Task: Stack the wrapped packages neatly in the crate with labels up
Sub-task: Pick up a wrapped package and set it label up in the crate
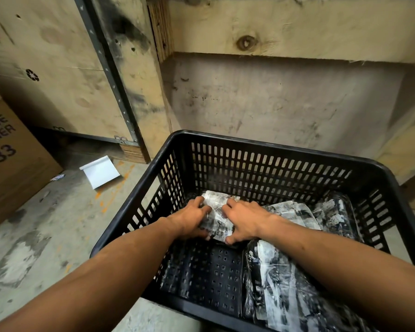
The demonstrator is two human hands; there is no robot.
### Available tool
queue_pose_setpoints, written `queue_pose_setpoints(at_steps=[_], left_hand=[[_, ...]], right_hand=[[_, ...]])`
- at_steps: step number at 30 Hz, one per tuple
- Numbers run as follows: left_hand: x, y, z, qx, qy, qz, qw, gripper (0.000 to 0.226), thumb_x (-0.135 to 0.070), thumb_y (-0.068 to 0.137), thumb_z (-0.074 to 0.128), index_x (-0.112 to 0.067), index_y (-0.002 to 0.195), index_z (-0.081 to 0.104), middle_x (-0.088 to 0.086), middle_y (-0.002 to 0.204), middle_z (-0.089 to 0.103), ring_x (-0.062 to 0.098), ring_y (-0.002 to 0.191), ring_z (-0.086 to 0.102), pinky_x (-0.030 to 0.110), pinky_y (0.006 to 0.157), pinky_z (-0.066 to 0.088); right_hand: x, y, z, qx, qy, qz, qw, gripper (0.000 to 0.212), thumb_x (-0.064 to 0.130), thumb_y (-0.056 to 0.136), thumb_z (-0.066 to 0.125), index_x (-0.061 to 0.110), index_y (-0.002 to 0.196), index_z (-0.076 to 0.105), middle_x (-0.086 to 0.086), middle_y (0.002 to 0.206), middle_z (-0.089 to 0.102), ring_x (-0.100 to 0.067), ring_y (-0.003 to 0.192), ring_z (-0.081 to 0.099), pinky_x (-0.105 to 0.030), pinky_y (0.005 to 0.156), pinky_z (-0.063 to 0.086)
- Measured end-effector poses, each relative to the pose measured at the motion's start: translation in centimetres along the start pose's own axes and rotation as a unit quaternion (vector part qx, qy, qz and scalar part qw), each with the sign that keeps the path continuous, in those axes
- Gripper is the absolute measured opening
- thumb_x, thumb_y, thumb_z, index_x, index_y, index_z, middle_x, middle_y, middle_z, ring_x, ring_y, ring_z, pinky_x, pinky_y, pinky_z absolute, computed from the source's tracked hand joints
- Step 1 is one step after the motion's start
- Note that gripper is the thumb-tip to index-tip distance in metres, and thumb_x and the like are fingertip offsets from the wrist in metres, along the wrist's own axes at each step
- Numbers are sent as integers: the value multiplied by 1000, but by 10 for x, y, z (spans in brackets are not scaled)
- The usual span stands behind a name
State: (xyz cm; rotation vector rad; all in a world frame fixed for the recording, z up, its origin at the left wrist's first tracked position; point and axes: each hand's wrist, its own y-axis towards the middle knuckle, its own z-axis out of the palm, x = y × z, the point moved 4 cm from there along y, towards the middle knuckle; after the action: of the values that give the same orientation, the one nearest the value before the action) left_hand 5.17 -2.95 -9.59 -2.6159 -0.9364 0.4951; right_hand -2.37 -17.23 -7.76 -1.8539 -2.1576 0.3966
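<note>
A stained concrete floor (58, 226) runs under a black slotted plastic crate (268, 149), with scuffed plywood panels (285, 27) standing beyond the hands. Out past the left hand, a printed cardboard box (12, 161) sits on the floor, and a bent white sheet (100, 171) lies between that box and the crate.

Both bare forearms reach down over the near rim into the crate. The left hand (189, 220) and the right hand (243, 220) sit side by side, palms down, fingers curled around opposite edges of one wrapped package (217, 207), grasping it between them against the crate's far left area. Its wrap is mottled black and white; no label can be made out. Just right of the right hand lie more wrapped packages (295, 214), another (333, 212) by the far right wall. Below the right forearm a further package (273, 283) lies flat. Below the left hand the perforated crate floor (209, 276) is bare.
</note>
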Motion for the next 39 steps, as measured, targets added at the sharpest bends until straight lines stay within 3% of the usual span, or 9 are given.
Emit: queue_pose_setpoints(at_steps=[5, 12, 17, 20, 23, 26, 31, 36, 39], left_hand=[[0, 1, -5, 4, -24, -12, 1000, 105, -37, 78, 85, -16, 159, 22, 11, 167, 6, 33, 150, 19, 42, 124, 21], [7, -12, -6, -1, -153, 16, 988, 71, -20, 93, 70, -19, 155, 36, 3, 166, 24, 18, 141, 40, 29, 118, 31], [2, -18, -27, -78, -118, 50, 989, 51, -26, 98, 62, -24, 147, 50, -1, 156, 43, 19, 139, 43, 35, 118, 28], [1, -17, -50, -148, -165, 40, 974, 39, -24, 98, 62, -22, 137, 61, -5, 130, 59, 14, 115, 57, 31, 103, 47], [0, -11, -68, -172, -203, 14, 964, 33, -25, 96, 67, -21, 129, 67, -5, 118, 63, 15, 112, 59, 29, 96, 49], [1, -6, -76, -173, -223, -7, 959, 38, -31, 92, 72, -23, 129, 68, 1, 127, 64, 19, 120, 57, 35, 104, 45], [1, -9, -77, -125, -276, 1, 953, 69, -28, 78, 85, -32, 142, 57, -2, 135, 49, 20, 129, 45, 43, 115, 37], [8, -20, -92, -187, -419, -7, 889, 62, -11, 74, 88, -26, 131, 68, -1, 135, 63, 22, 129, 52, 44, 115, 39], [8, -26, -99, -205, -531, -2, 823, 58, -16, 70, 91, -23, 125, 72, 0, 124, 72, 5, 103, 71, 18, 86, 57]], right_hand=[[-3, -6, -9, -53, -37, -14, 998, 70, 67, 82, 69, 16, 127, 53, -4, 124, 55, -19, 99, 54, -37, 78, 52], [-10, -17, -22, -80, -4, -27, 996, 49, 61, 87, 68, 28, 120, 56, 2, 133, 52, -20, 111, 56, -41, 84, 52], [-19, -32, -24, -96, 38, -49, 993, 22, 44, 100, 55, 35, 119, 60, 4, 134, 58, -14, 93, 61, -30, 70, 43], [-27, -37, -25, -108, 72, -25, 991, 35, 51, 100, 52, 35, 130, 48, 1, 128, 64, -13, 86, 61, -25, 67, 43], [-34, -39, -26, -85, 92, 3, 992, 67, 58, 91, 66, 34, 143, 32, -2, 140, 56, -13, 95, 58, -35, 86, 53], [-36, -36, -28, -107, 129, 8, 986, 55, 38, 99, 64, 37, 141, 28, -9, 133, 58, -17, 96, 61, -42, 92, 56], [-37, -38, -44, -178, 252, 12, 951, 45, 32, 101, 59, 45, 138, 37, -2, 135, 57, -16, 110, 58, -49, 98, 54], [-41, -46, -70, -229, 424, 31, 876, 27, 33, 103, 58, 51, 122, 61, 7, 131, 60, -16, 108, 63, -41, 91, 59], [-45, -50, -87, -270, 502, 40, 820, 23, 25, 106, 57, 39, 108, 74, 16, 112, 70, -8, 98, 67, -25, 82, 56]])
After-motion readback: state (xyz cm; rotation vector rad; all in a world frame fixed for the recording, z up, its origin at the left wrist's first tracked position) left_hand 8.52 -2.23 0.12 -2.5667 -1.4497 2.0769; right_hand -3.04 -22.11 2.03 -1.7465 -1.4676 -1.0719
